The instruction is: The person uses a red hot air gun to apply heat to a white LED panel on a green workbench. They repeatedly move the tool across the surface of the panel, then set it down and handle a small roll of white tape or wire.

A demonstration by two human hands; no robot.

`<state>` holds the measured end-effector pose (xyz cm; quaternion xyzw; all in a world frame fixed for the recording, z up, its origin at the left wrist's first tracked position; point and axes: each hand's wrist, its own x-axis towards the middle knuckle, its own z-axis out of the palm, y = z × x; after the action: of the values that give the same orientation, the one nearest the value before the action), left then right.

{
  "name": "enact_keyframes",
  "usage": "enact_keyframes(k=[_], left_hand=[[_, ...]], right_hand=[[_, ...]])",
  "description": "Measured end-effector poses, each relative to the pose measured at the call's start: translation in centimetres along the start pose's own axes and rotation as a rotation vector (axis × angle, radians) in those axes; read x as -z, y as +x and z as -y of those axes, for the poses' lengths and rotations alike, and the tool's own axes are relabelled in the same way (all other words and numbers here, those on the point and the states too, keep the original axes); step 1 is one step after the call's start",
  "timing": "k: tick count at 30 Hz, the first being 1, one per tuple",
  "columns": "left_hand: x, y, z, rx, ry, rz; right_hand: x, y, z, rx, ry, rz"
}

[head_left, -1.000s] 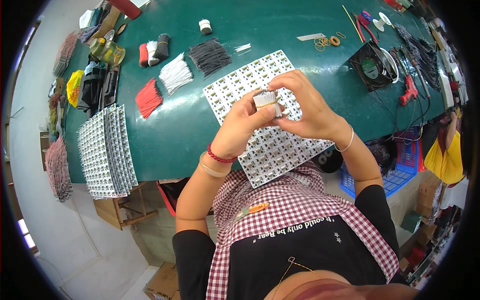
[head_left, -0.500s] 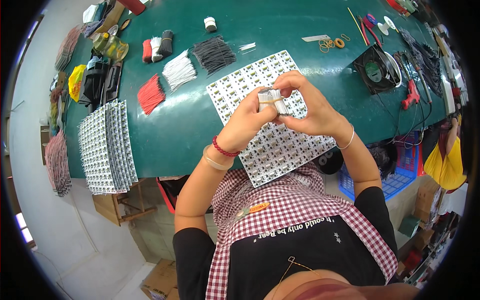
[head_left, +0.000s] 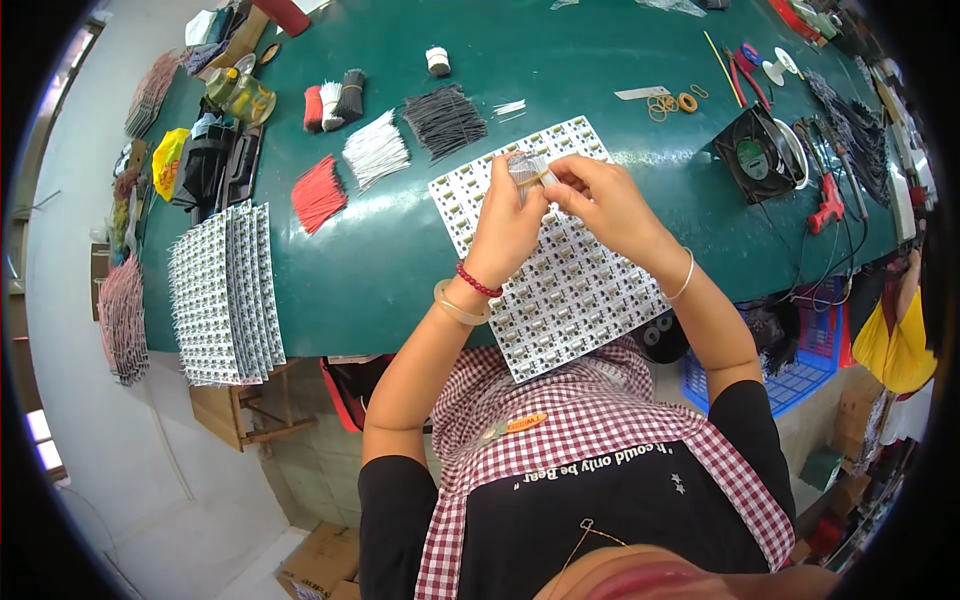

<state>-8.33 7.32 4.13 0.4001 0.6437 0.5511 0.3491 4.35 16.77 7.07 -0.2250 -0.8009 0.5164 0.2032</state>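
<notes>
A short bundle of white wires (head_left: 527,170), with a tan rubber band around it, is held up over a white panel of small circuit boards (head_left: 560,290). My left hand (head_left: 508,225) is closed round the bundle from its left and lower side. Thumb and fingertips of my right hand (head_left: 610,205) pinch at the bundle's right side, where the band runs. Whether they grip the band itself or the wires is hard to make out. The panel lies at a slant on the green table, partly covered by both hands.
Loose red wires (head_left: 319,194), white wires (head_left: 376,150) and black wires (head_left: 445,121) lie left of the panel. Further left stands a stack of circuit-board panels (head_left: 225,295). Rubber bands (head_left: 662,104), a black fan (head_left: 750,155) and a red-handled tool (head_left: 827,200) are on the right.
My right hand has gone from spanning the bundle's top and bottom to pinching at its right side. The bundle has tilted in my left hand. The whole view has shifted slightly.
</notes>
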Motion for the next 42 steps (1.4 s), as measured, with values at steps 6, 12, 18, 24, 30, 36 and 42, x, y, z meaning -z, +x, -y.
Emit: enact_keyframes(k=[6,12,18,24,30,36,42], left_hand=[[0.7,0.6,-0.2,-0.177,0.364,-0.021],[1.7,1.5,0.1,-0.227,0.484,0.044],[2.1,2.3,0.5,-0.263,0.446,0.063],[3.0,2.5,1.4,-0.027,0.134,0.185],[2.8,2.4,1.3,0.064,-0.235,0.227],[1.6,2.3,2.0,0.055,-0.220,0.029],[0.9,1.7,2.7,-0.210,0.092,-0.168]], right_hand=[[-0.1,1.6,-2.2,-0.139,0.176,0.199],[-0.9,2.3,-3.2,-0.229,0.208,0.232],[-0.7,3.2,-2.9,-0.215,0.306,0.293],[-0.1,3.6,-2.3,-0.154,0.048,0.343],[0.5,4.2,-2.8,-0.205,0.169,0.474],[-1.2,4.0,-3.6,-0.109,0.014,0.277],[-2.0,3.4,-3.7,0.064,-0.082,0.157]])
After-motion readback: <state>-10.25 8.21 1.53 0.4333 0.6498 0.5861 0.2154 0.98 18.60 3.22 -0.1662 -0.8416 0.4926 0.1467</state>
